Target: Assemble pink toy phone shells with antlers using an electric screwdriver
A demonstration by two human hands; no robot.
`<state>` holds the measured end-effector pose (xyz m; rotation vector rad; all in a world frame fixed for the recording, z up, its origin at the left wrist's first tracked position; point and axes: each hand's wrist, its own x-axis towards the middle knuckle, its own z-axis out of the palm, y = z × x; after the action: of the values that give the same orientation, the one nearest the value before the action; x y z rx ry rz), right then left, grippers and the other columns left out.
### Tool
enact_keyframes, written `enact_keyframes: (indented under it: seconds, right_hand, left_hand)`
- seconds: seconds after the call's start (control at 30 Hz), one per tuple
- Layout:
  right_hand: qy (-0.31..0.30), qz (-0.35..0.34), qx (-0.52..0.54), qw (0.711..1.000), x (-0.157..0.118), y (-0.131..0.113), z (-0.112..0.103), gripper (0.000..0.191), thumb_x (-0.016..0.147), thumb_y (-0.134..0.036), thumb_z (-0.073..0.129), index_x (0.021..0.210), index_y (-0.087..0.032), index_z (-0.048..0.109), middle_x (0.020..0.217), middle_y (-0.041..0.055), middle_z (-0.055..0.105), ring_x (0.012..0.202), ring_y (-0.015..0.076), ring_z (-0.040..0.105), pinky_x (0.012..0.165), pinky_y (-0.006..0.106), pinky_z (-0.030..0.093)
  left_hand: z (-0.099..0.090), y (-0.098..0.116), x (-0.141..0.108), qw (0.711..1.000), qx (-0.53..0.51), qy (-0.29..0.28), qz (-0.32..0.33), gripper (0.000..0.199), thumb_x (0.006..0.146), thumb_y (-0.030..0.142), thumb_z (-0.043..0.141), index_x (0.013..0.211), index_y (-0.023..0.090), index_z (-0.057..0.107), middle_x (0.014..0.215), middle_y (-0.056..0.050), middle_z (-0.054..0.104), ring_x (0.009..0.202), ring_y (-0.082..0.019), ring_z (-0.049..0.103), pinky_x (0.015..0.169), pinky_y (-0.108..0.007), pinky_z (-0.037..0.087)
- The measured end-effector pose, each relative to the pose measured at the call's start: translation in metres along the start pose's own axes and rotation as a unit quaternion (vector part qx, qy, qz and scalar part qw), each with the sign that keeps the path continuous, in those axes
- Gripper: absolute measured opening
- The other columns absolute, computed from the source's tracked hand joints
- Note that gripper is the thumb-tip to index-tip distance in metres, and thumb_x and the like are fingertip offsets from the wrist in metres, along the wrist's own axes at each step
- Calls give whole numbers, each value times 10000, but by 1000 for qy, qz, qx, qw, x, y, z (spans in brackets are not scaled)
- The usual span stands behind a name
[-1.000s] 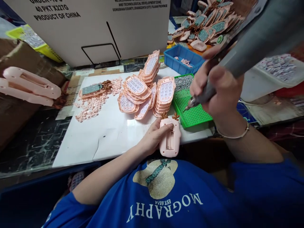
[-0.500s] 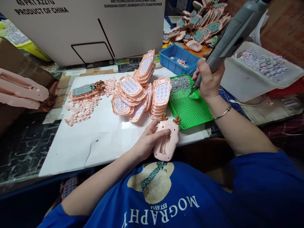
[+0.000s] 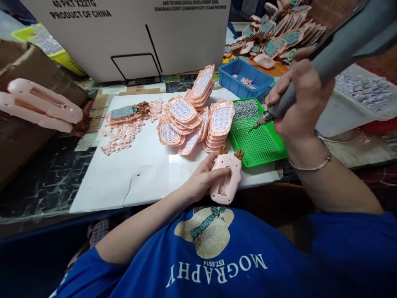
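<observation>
My left hand [image 3: 206,176] grips a pink toy phone [image 3: 228,192] with brown antlers, back side up, its battery bay uncovered and the thumb lying across it. Raised at the right, my right hand [image 3: 302,99] is wrapped around a grey electric screwdriver [image 3: 338,49]. The tool's tip points down and left, over the green tray [image 3: 263,149]; whether a screw sits on it is too small to tell. Small silver screws [image 3: 246,109] fill the tray's far end. Just beyond the held toy stand stacks of pink shell halves with keypads [image 3: 221,118].
A blue bin [image 3: 242,85] with small pink parts stands behind the tray, a white tub [image 3: 347,111] to the right. On the white board [image 3: 108,190] lie loose pink pieces [image 3: 124,134] and an open shell with a green circuit board [image 3: 124,112]. A large carton [image 3: 136,37] blocks the back.
The view has shifted, moving most things slightly rightward. My right hand and screwdriver have come closer to the camera and further right; the left hand still holds the toy phone.
</observation>
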<state>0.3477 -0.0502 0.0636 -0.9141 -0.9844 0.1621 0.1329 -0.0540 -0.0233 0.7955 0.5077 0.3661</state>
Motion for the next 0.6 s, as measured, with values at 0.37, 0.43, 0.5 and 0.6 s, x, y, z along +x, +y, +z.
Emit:
enact_keyframes:
  seconds: [0.37, 0.43, 0.5, 0.6]
  right_hand:
    - [-141, 62, 99, 983, -66, -42, 46, 286, 791, -455, 773, 1002, -312, 643, 580, -69, 502, 418, 146, 468, 464, 319, 410]
    - [-153, 73, 86, 982, -66, -40, 46, 298, 787, -484, 773, 1012, -345, 635, 574, -64, 504, 435, 159, 490, 477, 328, 426]
    - [-159, 85, 72, 981, -65, -40, 46, 315, 765, -507, 786, 1008, -376, 634, 573, -57, 514, 450, 172, 502, 491, 344, 449]
    - [-158, 93, 69, 981, -66, -42, 45, 290, 762, -504, 789, 991, -390, 655, 584, -53, 523, 448, 180, 492, 475, 350, 454]
  left_hand:
    - [-1, -5, 0, 998, 19, -16, 60, 386, 755, 210, 780, 1085, 207, 579, 1059, -10, 692, 1015, -183, 634, 955, -334, 472]
    - [-1, -5, -1, 998, 22, -19, 59, 396, 762, 226, 777, 1106, 208, 581, 1083, -17, 692, 1032, -196, 633, 956, -344, 471]
    - [0, -4, -1, 998, 26, -20, 58, 423, 764, 237, 774, 1141, 207, 585, 1130, -32, 688, 1072, -212, 629, 976, -353, 463]
    - [1, -2, -2, 998, 27, -19, 55, 443, 765, 245, 772, 1168, 209, 590, 1152, -41, 689, 1081, -219, 630, 980, -354, 463]
